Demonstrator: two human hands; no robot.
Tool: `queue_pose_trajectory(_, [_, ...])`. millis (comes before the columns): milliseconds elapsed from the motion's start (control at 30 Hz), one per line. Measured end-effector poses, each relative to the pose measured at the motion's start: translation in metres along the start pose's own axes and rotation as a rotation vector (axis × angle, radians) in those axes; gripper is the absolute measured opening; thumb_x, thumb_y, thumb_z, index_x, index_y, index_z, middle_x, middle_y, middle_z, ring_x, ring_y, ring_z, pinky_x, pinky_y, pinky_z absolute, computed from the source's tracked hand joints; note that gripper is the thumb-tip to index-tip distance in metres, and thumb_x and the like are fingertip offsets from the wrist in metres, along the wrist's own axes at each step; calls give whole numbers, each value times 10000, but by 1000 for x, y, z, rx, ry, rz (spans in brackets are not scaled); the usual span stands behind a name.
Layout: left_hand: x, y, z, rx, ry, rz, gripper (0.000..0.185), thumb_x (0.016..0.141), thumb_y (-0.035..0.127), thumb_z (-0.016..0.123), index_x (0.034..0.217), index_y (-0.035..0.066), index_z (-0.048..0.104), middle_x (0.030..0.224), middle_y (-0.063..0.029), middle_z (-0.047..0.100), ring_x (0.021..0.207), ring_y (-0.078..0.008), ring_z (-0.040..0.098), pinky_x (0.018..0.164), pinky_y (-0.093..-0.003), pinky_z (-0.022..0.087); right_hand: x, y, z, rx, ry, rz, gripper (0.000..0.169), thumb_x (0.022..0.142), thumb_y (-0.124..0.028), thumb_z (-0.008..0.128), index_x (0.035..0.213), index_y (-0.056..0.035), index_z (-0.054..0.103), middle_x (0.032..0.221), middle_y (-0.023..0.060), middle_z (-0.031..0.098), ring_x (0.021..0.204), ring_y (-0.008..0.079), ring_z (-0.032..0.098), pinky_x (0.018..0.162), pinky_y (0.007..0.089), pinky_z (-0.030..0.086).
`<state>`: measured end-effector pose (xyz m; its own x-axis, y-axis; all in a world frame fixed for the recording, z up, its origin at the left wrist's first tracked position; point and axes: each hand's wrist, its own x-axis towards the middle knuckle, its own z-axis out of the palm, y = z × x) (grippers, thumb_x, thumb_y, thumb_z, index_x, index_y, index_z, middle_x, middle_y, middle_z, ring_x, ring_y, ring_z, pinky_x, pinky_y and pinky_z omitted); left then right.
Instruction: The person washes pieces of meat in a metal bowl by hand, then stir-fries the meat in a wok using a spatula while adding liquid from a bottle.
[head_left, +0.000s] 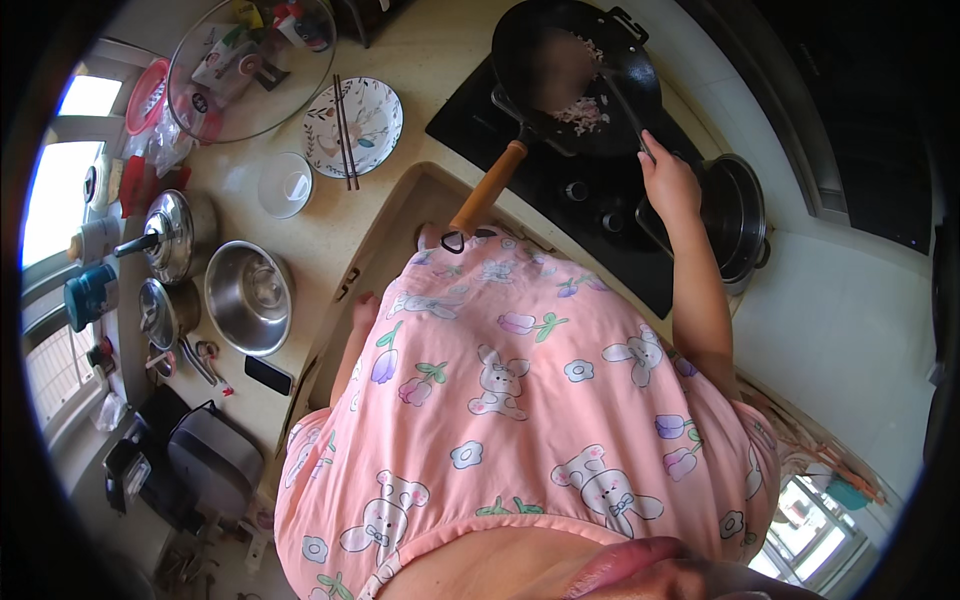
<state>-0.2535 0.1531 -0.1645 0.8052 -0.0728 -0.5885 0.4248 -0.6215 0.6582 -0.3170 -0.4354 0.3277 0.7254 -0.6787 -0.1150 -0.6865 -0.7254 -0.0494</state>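
Observation:
My right hand (670, 180) grips the handle of a metal spatula (626, 105), whose far end is in a black wok (637, 56). Small pale-pink chopped pieces of food (583, 116) lie on the wok's bottom, and part of its inside looks blurred. The wok sits on a black glass cooktop (540, 169), with its wooden handle (491, 187) pointing towards my body. My left hand (366, 309) hangs low beside my pink printed top, partly hidden by it. Whether its fingers hold anything cannot be seen.
A patterned plate (382, 109) with chopsticks (345, 135) across it stands left of the cooktop. Nearby are a glass bowl (285, 185), a glass lid (300, 124), a steel basin (232, 319), lidded pots and a phone (268, 375). A steel pot (739, 217) stands right of my forearm.

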Motion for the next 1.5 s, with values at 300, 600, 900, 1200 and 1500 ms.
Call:
queue_pose_trajectory(300, [-17, -8, -12, -39, 5, -45, 478, 782, 203, 541, 1165, -84, 568, 1002, -221, 658, 928, -287, 634, 811, -350, 495, -27, -7, -26, 12, -40, -35, 380, 916, -324, 542, 1294, -300, 533, 1041, 133, 654, 925, 379, 616, 785, 458, 507])
queue_pose_trajectory(600, [-5, -28, -3, 4, 12, -20, 485, 784, 218, 549, 1168, -76, 579, 1049, -232, 650, 985, -296, 626, 846, -348, 488, 10, 7, 10, 11, -50, 17, 386, 920, -324, 529, 1301, -262, 527, 990, 179, 659, 912, 385, 624, 779, 487, 503])
queue_pose_trajectory(900, [-1, -13, -4, 4, 1, 1, 468, 802, 207, 544, 1184, -62, 577, 1120, -243, 630, 1050, -312, 608, 889, -347, 473, 13, 2, 17, 25, -7, -60, 382, 918, -323, 532, 1292, -249, 538, 950, 176, 664, 882, 391, 623, 764, 494, 501])
queue_pose_trajectory(1200, [4, -49, -1, 68, 10, 29, 474, 783, 228, 562, 1153, -66, 599, 1091, -250, 640, 1038, -321, 613, 882, -353, 476, 1, -12, 9, 47, -48, -99, 363, 925, -293, 520, 1286, -264, 542, 961, 184, 659, 889, 387, 624, 766, 483, 504])
queue_pose_trajectory(1500, [-7, -14, -2, 70, 13, 34, 472, 797, 241, 548, 1158, -59, 596, 1075, -244, 647, 1008, -313, 623, 871, -352, 479, -4, -11, 9, 47, -99, -87, 380, 921, -300, 533, 1294, -230, 534, 985, 178, 661, 914, 381, 622, 789, 465, 501])
